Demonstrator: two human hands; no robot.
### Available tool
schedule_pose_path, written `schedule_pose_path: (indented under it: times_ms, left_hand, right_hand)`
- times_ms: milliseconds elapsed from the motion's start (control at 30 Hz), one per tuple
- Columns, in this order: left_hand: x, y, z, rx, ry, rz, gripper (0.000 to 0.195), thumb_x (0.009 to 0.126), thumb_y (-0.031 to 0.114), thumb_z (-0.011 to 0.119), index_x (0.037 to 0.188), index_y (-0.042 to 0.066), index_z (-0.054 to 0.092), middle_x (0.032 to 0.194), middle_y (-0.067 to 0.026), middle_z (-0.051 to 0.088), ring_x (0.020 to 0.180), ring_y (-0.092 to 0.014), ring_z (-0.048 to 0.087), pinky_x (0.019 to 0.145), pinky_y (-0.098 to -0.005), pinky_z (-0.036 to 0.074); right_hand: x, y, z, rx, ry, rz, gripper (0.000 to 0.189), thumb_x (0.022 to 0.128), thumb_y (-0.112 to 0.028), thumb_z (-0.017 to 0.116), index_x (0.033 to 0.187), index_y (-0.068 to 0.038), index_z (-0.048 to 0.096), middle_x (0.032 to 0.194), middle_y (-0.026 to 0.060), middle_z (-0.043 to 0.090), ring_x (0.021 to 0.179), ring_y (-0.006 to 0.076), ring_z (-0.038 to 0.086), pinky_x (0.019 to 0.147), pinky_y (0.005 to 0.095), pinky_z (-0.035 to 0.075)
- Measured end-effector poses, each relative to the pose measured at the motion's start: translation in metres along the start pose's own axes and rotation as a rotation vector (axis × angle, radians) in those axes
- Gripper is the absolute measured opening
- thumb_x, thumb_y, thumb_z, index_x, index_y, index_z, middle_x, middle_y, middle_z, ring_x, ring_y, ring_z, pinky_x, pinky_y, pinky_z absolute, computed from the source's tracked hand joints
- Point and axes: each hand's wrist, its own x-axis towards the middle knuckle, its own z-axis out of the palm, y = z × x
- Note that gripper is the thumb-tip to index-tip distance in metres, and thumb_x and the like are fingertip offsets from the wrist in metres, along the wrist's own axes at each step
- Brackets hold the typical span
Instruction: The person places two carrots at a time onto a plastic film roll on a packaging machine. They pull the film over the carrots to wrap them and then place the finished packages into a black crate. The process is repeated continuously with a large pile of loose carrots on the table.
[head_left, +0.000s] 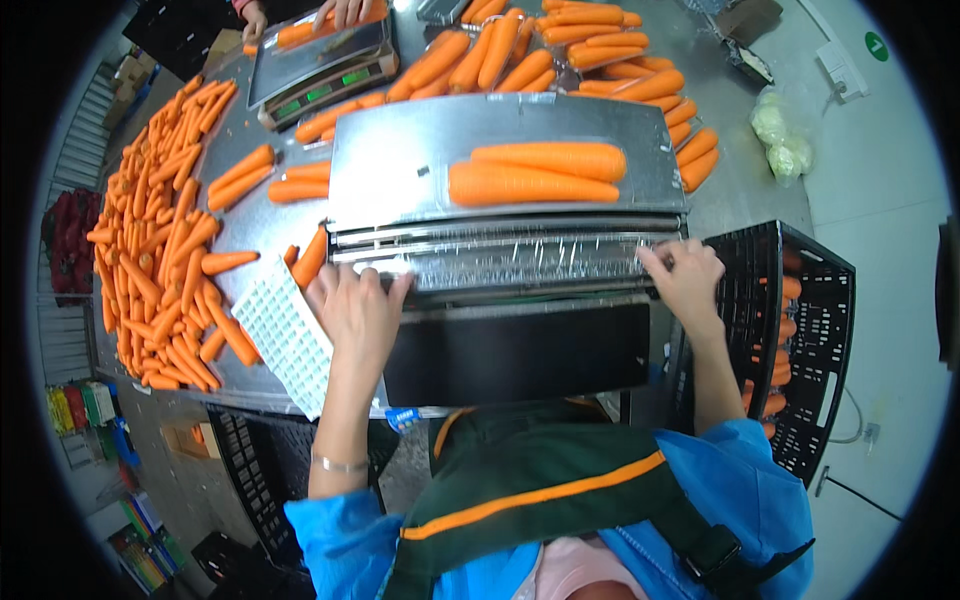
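Note:
Clear plastic film (525, 262) lies over the roller bed of a metal film-wrapping machine (390, 161). At the film's left end is my left hand (360, 300), fingers curled at its edge; my right hand (681, 274) has thumb and fingertips together at the right end. Both seem to pinch the film, though the fingertips are partly hidden. Two large carrots (536, 174), side by side in film, rest on the machine's top plate. In front of the rollers is a black flat plate (517, 356). A sheet of stickers (285, 334) lies left of my left hand.
Loose carrots (165, 255) are heaped at the left; wrapped carrots (487, 56) lie behind the machine. A scale (330, 75) stands back left, with another person's hands (345, 11) above it. Black crates (817, 300) holding carrots stand at the right, close to my right forearm.

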Motion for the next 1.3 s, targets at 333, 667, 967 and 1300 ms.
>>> schedule_pose_path:
  times_ms: [333,667,967,1300]
  left_hand:
    - [-0.04,-0.054,-0.022,-2.117,-0.839,-0.814,0.03,0.084,0.015,0.053,0.057,0.015,0.039,0.047,0.0053,0.033,0.039,-0.003,0.032,0.03,-0.0168,0.021]
    - [0.187,0.0,0.045,-1.591,-0.004,0.073,0.044,0.092,0.028,0.03,0.097,0.0,0.065,0.116,-0.0152,0.058,0.12,-0.024,0.045,0.104,-0.0341,0.029]
    - [0.163,0.01,0.029,-1.46,-1.026,-0.073,0.037,0.094,0.037,0.041,0.111,0.006,0.052,0.075,0.0025,0.053,0.068,-0.004,0.047,0.056,-0.0179,0.036]
    - [0.104,0.004,-0.062,-1.342,-0.929,-0.113,0.052,0.093,0.045,0.039,0.112,-0.001,0.054,0.077,-0.0089,0.057,0.068,-0.012,0.058,0.058,-0.0255,0.049]
  right_hand:
    - [-0.048,0.027,-0.03,2.212,-0.791,0.993,0.038,0.092,-0.021,0.044,0.056,-0.014,0.034,0.052,-0.0039,0.034,0.037,0.0084,0.032,0.027,0.0159,0.017]
    - [0.178,-0.037,-0.013,1.152,-0.058,-0.043,0.03,0.089,-0.02,0.044,0.091,0.003,0.062,0.111,0.017,0.058,0.112,0.0269,0.051,0.098,0.0329,0.036]
    - [0.143,-0.013,-0.014,1.066,-0.758,0.242,0.033,0.092,-0.034,0.046,0.105,-0.007,0.059,0.091,0.0041,0.058,0.077,0.0084,0.057,0.056,0.0228,0.05]
    - [0.042,-0.024,-0.096,1.153,-0.551,0.216,0.037,0.094,-0.027,0.039,0.106,0.006,0.052,0.065,0.009,0.057,0.041,0.0154,0.055,0.039,0.0233,0.046]
